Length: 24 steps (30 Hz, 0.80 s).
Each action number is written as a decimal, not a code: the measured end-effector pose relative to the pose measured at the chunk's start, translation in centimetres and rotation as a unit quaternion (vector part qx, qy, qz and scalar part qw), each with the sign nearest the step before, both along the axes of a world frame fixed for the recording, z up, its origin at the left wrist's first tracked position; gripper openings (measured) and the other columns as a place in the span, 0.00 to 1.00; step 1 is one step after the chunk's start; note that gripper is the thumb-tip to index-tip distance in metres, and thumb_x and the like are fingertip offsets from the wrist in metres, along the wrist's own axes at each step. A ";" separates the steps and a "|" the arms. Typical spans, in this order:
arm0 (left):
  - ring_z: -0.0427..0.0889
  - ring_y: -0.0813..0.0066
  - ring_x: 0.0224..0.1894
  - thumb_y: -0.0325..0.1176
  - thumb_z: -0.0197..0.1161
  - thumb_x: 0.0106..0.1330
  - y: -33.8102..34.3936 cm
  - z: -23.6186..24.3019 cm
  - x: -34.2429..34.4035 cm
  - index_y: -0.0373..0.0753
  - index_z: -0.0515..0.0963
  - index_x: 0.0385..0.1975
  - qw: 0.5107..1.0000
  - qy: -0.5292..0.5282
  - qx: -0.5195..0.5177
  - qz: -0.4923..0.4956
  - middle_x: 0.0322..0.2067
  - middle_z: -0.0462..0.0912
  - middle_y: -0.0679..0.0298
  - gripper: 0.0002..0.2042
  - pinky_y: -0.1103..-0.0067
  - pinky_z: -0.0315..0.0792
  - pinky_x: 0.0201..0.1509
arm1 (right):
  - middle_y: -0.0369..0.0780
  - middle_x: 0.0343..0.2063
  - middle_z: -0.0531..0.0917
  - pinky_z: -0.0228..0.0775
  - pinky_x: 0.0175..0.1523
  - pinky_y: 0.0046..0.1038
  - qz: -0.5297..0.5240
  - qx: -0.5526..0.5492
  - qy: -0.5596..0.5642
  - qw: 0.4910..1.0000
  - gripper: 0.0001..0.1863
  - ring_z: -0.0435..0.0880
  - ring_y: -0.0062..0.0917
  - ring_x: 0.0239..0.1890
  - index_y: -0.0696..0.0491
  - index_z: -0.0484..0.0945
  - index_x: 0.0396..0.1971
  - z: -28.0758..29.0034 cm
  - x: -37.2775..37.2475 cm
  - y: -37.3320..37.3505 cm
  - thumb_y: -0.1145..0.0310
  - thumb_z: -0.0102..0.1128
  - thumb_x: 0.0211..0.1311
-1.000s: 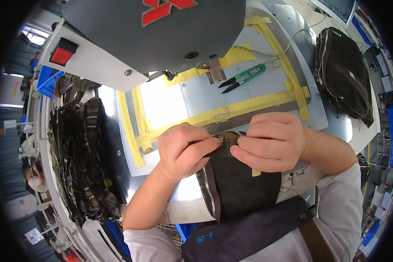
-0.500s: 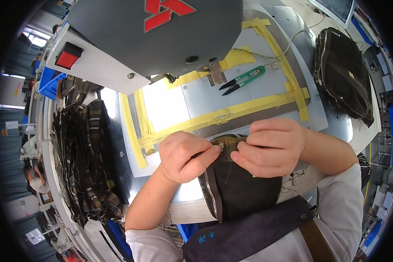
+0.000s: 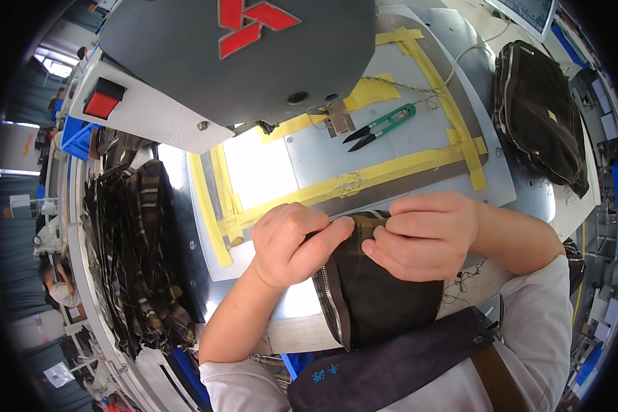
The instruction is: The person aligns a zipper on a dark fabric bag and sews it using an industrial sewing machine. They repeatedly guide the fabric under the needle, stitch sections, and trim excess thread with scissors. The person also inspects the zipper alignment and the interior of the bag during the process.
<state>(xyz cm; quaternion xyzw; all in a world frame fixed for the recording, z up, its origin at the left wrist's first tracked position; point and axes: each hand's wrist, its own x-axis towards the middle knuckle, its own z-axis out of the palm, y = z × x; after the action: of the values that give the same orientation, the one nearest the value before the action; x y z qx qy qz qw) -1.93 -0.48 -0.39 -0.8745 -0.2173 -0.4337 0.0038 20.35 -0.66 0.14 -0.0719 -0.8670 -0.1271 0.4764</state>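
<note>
Both hands work at the near edge of the counter (image 3: 529, 192), in front of the grey sewing machine head (image 3: 254, 55). The left hand (image 3: 292, 244) is curled closed, thumb and fingers pinching the upper edge of a dark fabric piece (image 3: 384, 295) with a zipper along its left side. The right hand (image 3: 429, 233) is likewise closed, fingertips gripping the same upper edge just beside the left hand. The fabric piece hangs from the hands over the counter's front edge toward the person's body. Green thread snips (image 3: 381, 127) lie on the metal plate, well apart from the hands, inside a frame of yellow tape (image 3: 364, 180). A stack of dark plaid pieces (image 3: 134, 254) lies at left; a dark bag (image 3: 539, 117) rests at right.
</note>
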 end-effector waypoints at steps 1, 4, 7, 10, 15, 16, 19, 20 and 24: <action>0.72 0.76 0.21 0.28 0.69 0.36 0.1 0.0 0.2 0.42 0.83 0.32 1.000 0.005 -0.004 0.013 0.26 0.72 0.68 0.17 0.81 0.64 0.18 | 0.32 0.24 0.75 0.75 0.36 0.24 -0.003 -0.005 0.002 1.000 0.04 0.75 0.21 0.27 0.52 0.77 0.19 -0.2 -0.1 0.0 0.74 0.65 0.46; 0.73 0.75 0.21 0.29 0.71 0.36 0.4 0.3 0.8 0.43 0.83 0.33 0.998 -0.002 0.011 0.062 0.28 0.74 0.68 0.18 0.81 0.64 0.19 | 0.32 0.23 0.74 0.74 0.34 0.24 -0.019 -0.013 0.002 1.000 0.05 0.74 0.21 0.25 0.52 0.76 0.19 -0.3 0.1 0.4 0.75 0.65 0.45; 0.73 0.73 0.19 0.33 0.74 0.43 -0.2 1.5 1.1 0.43 0.82 0.31 0.990 -0.063 0.089 0.092 0.27 0.77 0.67 0.14 0.79 0.63 0.21 | 0.32 0.23 0.74 0.72 0.31 0.23 -0.058 0.000 -0.004 0.998 0.06 0.73 0.21 0.24 0.52 0.76 0.19 0.8 0.8 1.0 0.75 0.65 0.45; 0.73 0.71 0.19 0.37 0.72 0.49 -3.0 3.1 1.0 0.42 0.80 0.28 0.998 0.002 -0.064 -0.009 0.23 0.76 0.66 0.10 0.78 0.63 0.20 | 0.31 0.23 0.73 0.69 0.29 0.22 -0.083 0.020 -0.005 0.996 0.05 0.73 0.21 0.24 0.51 0.76 0.19 1.1 1.1 1.1 0.74 0.65 0.45; 0.74 0.66 0.21 0.38 0.64 0.63 -3.6 1.7 2.2 0.34 0.76 0.22 0.819 -0.108 -0.562 0.040 0.18 0.75 0.58 0.14 0.77 0.67 0.26 | 0.32 0.24 0.74 0.67 0.30 0.21 -0.048 0.050 -0.016 0.997 0.04 0.73 0.20 0.26 0.52 0.76 0.20 0.4 0.5 0.6 0.70 0.62 0.47; 0.74 0.66 0.21 0.37 0.63 0.64 -3.8 1.4 2.2 0.33 0.75 0.22 0.800 -0.132 -0.583 0.045 0.18 0.75 0.58 0.14 0.77 0.67 0.26 | 0.31 0.23 0.74 0.65 0.29 0.21 -0.037 0.046 -0.021 0.998 0.04 0.72 0.19 0.24 0.51 0.76 0.21 0.4 0.5 0.5 0.71 0.64 0.47; 0.74 0.64 0.21 0.34 0.62 0.64 -4.3 0.7 2.8 0.33 0.75 0.21 0.774 -0.193 -0.600 0.059 0.18 0.75 0.57 0.13 0.76 0.67 0.26 | 0.31 0.21 0.74 0.63 0.27 0.20 -0.013 0.031 -0.048 0.998 0.05 0.72 0.19 0.23 0.51 0.76 0.23 0.3 0.5 0.3 0.72 0.64 0.48; 0.74 0.63 0.21 0.33 0.62 0.64 -4.4 0.6 2.9 0.33 0.75 0.21 0.771 -0.212 -0.598 0.063 0.18 0.76 0.56 0.12 0.76 0.67 0.26 | 0.31 0.22 0.74 0.65 0.28 0.21 -0.010 0.023 -0.064 0.998 0.04 0.73 0.20 0.25 0.52 0.75 0.22 0.2 0.5 0.2 0.71 0.62 0.48; 0.76 0.60 0.24 0.28 0.64 0.60 -4.1 -0.3 2.2 0.34 0.78 0.25 0.920 -0.047 -0.381 0.082 0.23 0.79 0.56 0.05 0.75 0.70 0.29 | 0.33 0.22 0.73 0.66 0.28 0.24 0.046 -0.105 -0.071 0.991 0.05 0.75 0.22 0.26 0.52 0.73 0.25 0.1 0.6 0.1 0.70 0.61 0.49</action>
<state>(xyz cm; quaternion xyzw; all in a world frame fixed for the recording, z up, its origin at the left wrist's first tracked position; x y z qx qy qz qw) 0.32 -4.58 -0.67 -0.7677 -0.4366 -0.3569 -0.3044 20.93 -0.58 0.22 -0.0726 -0.9098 -0.0177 0.4083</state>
